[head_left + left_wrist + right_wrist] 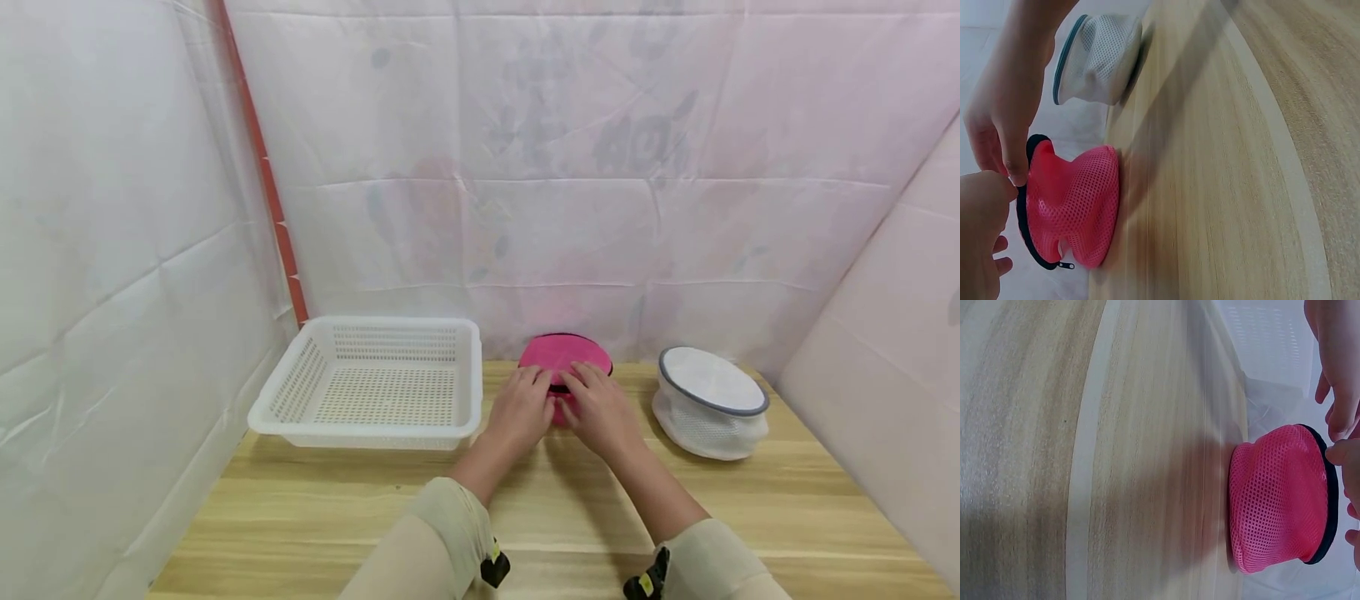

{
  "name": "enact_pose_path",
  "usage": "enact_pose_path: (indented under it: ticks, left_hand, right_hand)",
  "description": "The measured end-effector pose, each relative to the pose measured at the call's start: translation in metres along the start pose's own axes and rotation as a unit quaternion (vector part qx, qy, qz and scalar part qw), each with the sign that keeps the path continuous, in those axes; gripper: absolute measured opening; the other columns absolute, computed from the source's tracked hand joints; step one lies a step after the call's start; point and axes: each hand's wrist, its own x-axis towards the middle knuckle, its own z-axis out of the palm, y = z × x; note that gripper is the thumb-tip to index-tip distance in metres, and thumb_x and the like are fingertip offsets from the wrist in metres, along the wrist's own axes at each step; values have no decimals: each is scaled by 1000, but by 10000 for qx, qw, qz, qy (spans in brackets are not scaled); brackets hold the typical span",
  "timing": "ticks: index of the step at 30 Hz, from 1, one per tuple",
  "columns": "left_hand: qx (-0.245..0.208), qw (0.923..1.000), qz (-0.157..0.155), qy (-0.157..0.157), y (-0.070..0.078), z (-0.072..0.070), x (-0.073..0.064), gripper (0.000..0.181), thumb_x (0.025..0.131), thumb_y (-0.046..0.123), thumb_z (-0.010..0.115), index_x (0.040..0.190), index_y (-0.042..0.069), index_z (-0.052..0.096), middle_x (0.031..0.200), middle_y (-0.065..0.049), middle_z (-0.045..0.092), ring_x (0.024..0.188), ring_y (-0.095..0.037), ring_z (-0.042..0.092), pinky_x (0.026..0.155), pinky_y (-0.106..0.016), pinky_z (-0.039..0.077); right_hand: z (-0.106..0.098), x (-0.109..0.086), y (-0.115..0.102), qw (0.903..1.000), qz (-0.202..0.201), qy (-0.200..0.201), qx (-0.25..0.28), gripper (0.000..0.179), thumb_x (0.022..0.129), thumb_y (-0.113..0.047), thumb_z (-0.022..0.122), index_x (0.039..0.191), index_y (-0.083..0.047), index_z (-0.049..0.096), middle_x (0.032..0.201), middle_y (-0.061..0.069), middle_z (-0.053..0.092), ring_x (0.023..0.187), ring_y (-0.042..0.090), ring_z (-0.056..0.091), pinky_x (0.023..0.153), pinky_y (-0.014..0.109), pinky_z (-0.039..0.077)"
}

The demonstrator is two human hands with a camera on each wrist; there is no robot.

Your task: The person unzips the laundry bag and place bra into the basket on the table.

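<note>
A round pink mesh laundry bag (564,351) with a black zipped rim stands on the table near the back wall. At the middle of its near rim, my left hand (522,410) pinches the black edge, fingers over the lid and thumb at the front. Right beside it, my right hand (604,414) pinches the same edge, the two thumbs close together. In the left wrist view a black zipper pull (1066,265) hangs at one end of the rim, apart from the fingers. The bag's mesh side (1275,500) looks slightly dented.
To the left sits a white perforated plastic basket (367,431). A white mesh laundry bag (712,380) with a grey rim stands at the right. White sheeting (555,150) hangs behind and along both sides of the wooden table (337,508).
</note>
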Motion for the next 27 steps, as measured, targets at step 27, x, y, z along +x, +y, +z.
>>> enact_pose_path:
  ticks: [27]
  left_hand:
    - [-268, 9962, 297, 778, -8, 31, 3, 24, 84, 12, 71, 108, 10, 74, 105, -4, 67, 101, -21, 63, 92, -26, 53]
  right_hand:
    - [26, 1, 5, 9961, -510, 705, 105, 33, 73, 0, 82, 104, 3, 73, 104, 15, 68, 99, 32, 65, 86, 44, 57]
